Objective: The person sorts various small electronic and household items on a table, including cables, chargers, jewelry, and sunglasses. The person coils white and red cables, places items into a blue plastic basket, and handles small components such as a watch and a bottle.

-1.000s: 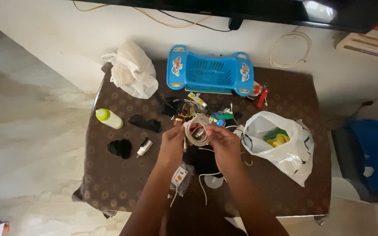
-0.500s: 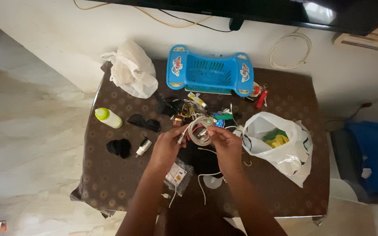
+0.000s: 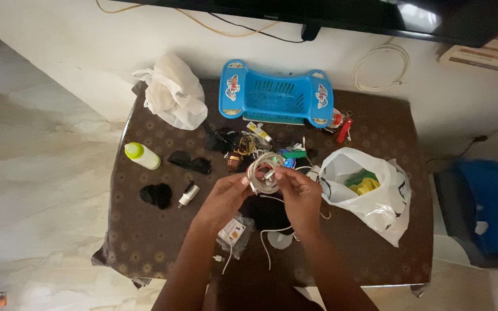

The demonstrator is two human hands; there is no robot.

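A brown patterned table [image 3: 145, 242] fills the middle of the frame, pale floor to the left. Nearest the bottom edge, a small clear packet [image 3: 234, 231] lies under the left wrist. Just above, at centre, the left hand [image 3: 224, 198] and the right hand [image 3: 298, 193] both pinch a coiled white cable [image 3: 263, 173], fingers closed on its loops. Right of centre sits an open white plastic bag [image 3: 376, 201]. Further up, a blue plastic basket [image 3: 276, 97] stands at the table's far edge.

basket [image 3: 276, 95]: glossy blue plastic | table [image 3: 145, 230]: patterned brown cloth | bag [image 3: 378, 207]: thin white plastic
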